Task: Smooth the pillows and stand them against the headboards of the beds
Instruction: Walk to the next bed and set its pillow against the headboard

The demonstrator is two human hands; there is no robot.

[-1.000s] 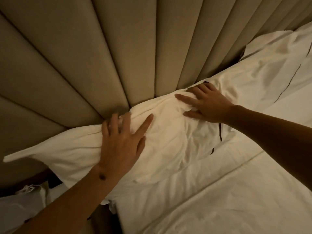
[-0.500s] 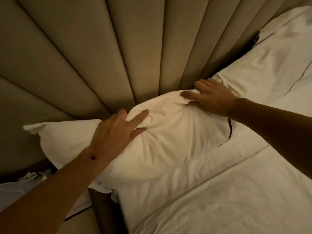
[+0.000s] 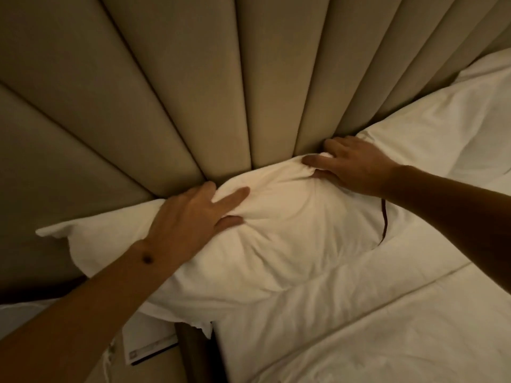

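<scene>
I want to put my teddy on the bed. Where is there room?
The bare sheet below the pillow and under the right arm is free. Up by the headboard it is crowded: the left hand and right hand grip that pillow, with a second pillow beside it.

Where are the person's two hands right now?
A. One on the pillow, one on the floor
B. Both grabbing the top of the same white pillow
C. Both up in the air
B: the left hand and right hand both pinch the pillow along its top edge, by the headboard.
</scene>
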